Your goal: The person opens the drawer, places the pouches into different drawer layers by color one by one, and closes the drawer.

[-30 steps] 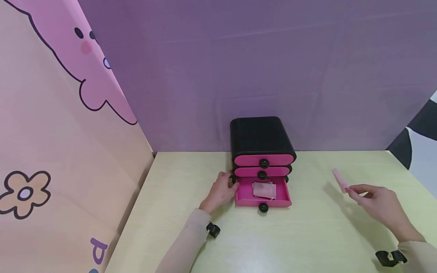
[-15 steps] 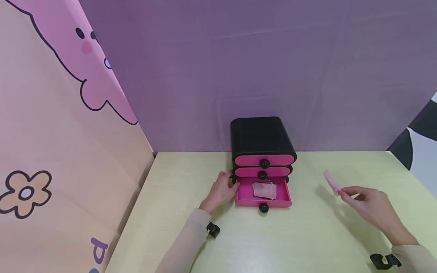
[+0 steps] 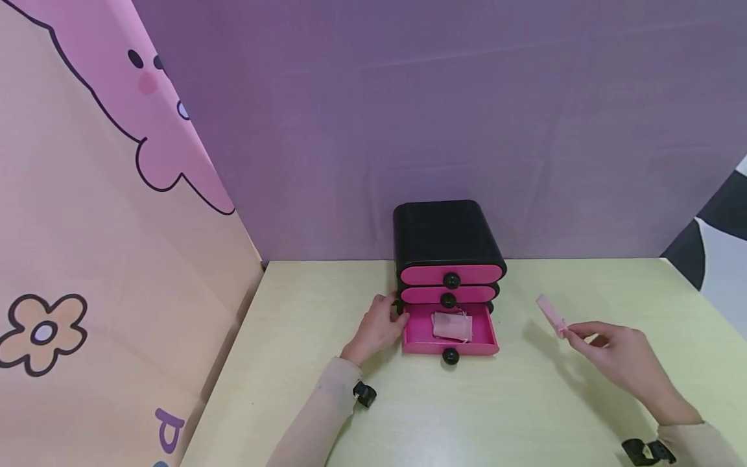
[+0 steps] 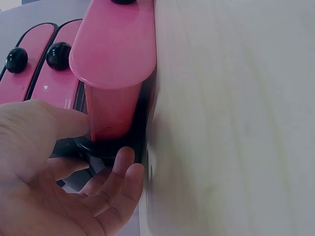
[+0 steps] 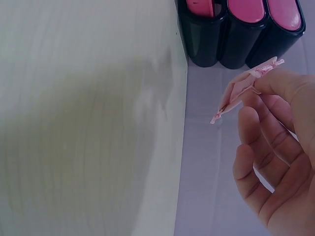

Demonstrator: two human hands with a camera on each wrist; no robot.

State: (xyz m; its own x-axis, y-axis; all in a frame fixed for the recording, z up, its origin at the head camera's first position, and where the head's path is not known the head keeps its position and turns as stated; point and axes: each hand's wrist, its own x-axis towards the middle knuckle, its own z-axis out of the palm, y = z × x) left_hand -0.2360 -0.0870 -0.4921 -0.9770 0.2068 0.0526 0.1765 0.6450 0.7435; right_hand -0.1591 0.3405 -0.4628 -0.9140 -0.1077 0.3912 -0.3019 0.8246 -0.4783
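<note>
A small black cabinet [image 3: 443, 230] with pink drawers and round black knobs stands at the table's back. Its bottom drawer [image 3: 420, 344] is pulled out, and a pale pink drawstring pouch [image 3: 452, 325] lies inside. My left hand [image 3: 376, 331] rests at the cabinet's lower left side. In the left wrist view its thumb [image 4: 69, 123] touches the side of the pulled-out drawer, while the other fingers hang loosely bent by the black casing. To the right, above the table, my right hand [image 3: 615, 353] pinches another pink drawstring pouch [image 3: 550, 314] between thumb and forefinger; the right wrist view shows its cords.
The pale wooden table [image 3: 467, 415] reaches back to a purple cloth [image 3: 362, 130]. A printed panel [image 3: 117, 259] stands along the left edge. Black cameras sit on both wrists.
My right hand has moved left toward the cabinet and slightly nearer the front with the pouch. The left hand and the drawer have stayed in place.
</note>
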